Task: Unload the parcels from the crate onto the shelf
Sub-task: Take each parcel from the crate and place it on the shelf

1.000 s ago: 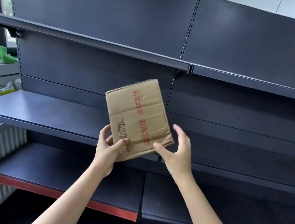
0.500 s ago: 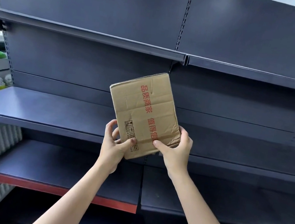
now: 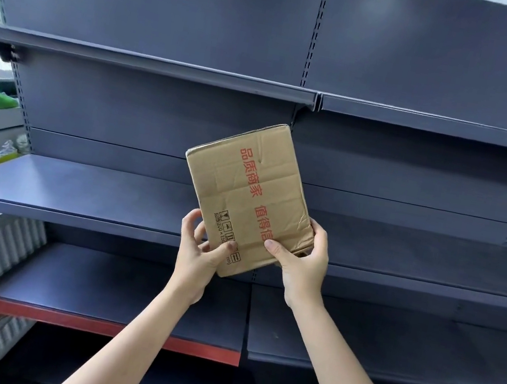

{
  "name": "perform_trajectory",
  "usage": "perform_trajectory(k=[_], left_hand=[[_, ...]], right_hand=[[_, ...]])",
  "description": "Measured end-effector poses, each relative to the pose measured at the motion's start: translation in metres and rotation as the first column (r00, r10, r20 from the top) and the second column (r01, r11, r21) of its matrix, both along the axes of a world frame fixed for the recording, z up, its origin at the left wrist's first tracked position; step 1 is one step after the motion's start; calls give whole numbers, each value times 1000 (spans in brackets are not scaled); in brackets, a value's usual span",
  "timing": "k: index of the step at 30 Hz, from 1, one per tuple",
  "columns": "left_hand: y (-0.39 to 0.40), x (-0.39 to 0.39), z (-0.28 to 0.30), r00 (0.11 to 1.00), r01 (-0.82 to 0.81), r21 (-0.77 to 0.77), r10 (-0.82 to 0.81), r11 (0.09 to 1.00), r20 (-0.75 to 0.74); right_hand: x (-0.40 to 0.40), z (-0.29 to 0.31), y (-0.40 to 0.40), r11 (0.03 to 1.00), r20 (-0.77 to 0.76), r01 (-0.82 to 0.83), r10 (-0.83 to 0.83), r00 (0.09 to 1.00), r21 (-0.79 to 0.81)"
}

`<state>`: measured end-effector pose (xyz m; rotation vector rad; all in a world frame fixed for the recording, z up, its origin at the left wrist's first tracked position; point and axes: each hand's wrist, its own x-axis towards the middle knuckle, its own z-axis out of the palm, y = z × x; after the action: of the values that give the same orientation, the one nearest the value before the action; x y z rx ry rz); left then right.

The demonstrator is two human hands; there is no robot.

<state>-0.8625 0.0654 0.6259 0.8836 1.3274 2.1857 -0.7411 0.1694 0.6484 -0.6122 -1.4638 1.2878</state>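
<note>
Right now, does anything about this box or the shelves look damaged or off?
The cardboard box is creased, and its corner by the right hand is crumpled and gaping. Both hands hold it tilted. One lower shelf edge is red; the others are dark.

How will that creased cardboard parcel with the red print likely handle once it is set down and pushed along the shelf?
The cardboard parcel is probably light: the left hand and right hand hold it by its lower corners alone. Its creased, crumpled corner suggests soft walls that give under pressure. Its flat faces should slide, not roll.
</note>
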Motion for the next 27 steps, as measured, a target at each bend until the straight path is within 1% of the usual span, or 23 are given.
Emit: perform_trajectory(k=[6,9,12,14,16,17,19,20,22,24,25,27], left_hand=[[-3,2,-1,999,27,-35,-26,999,35],[-9,0,5,998,58,-79,-57,995,16],[-16,-7,19,999,41,-112,-42,993,-12],[-17,-12,32,1000,15,-121,-17,992,-8],[-20,-19,46,998,-60,-180,57,982,-22],[-21,-24,52,992,-121,-232,110,965,-61],[-27,-37,65,955,-263,-300,202,917,-219],[-31,-43,73,915,-339,-302,238,891,-325],[-38,-53,92,802,-466,-262,278,845,-529],[-41,-56,112,712,-492,-263,210,830,-670],[-41,-56,121,694,-472,-298,141,830,-706],[-41,-56,130,692,-420,-382,18,823,-722]], right_hand=[[8,4,3,997,30,7,-9,999,72],[14,7,5,987,50,37,-46,998,157],[18,9,6,967,62,58,-76,995,247],[18,9,6,966,55,55,-71,996,251],[17,8,6,968,38,58,-70,997,245],[18,8,6,967,32,59,-69,997,247],[20,8,7,957,39,64,-78,996,282],[22,7,9,946,55,67,-89,995,316],[25,6,11,919,96,57,-102,990,390],[28,6,11,890,132,31,-102,986,455],[29,5,11,876,145,17,-99,985,482],[30,5,10,858,166,-21,-76,983,513]])
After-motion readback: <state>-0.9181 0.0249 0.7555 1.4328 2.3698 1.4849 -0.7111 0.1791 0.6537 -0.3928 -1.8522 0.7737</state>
